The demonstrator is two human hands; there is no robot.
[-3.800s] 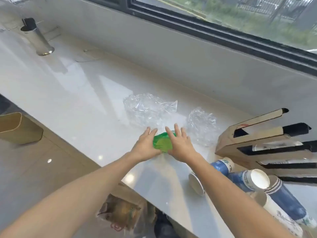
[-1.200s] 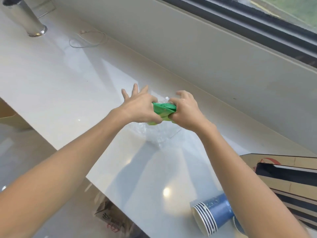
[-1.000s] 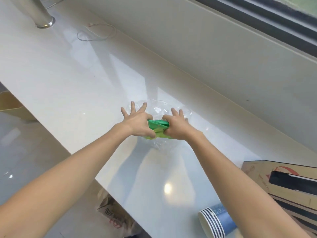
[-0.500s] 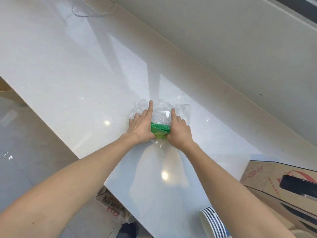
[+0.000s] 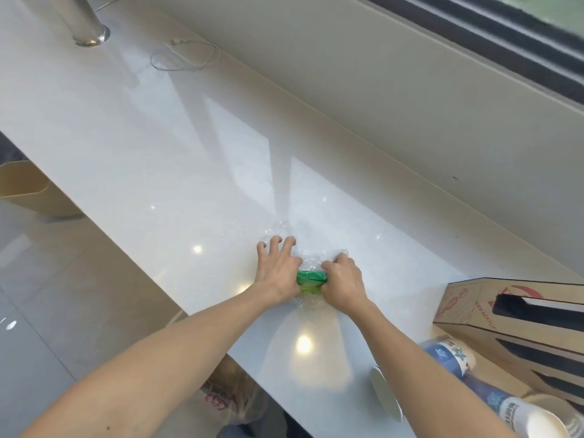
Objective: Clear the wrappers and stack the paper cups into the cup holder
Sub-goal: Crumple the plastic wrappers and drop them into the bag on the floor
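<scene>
Together the two hands worked one bundle on the white counter (image 5: 164,159); the left hand (image 5: 277,269) lay mostly flat, its fingers (image 5: 275,242) spread and pressing the clear wrapper (image 5: 311,257) down, its thumb side against the green wrapper (image 5: 311,277); the right hand (image 5: 343,281) was curled tight, gripping the other end of that green piece together with some of the clear film; the pressing looked meant to squeeze air out and keep the springy plastic from unfolding, so that it could be carried off as one small wad; whether the left thumb actually pinched the green piece could not be told, since it was hidden beneath the hand; the paper cups (image 5: 455,361) lay on their sides near the right forearm, just beside the cardboard cup holder (image 5: 467,298), which lay at the right edge with its dark slots facing up; none of the visible cups sat in a slot, so the stacking seemed yet to begin; a thin white cable (image 5: 185,56) and a metal post (image 5: 85,23) stood well apart at the far end.
</scene>
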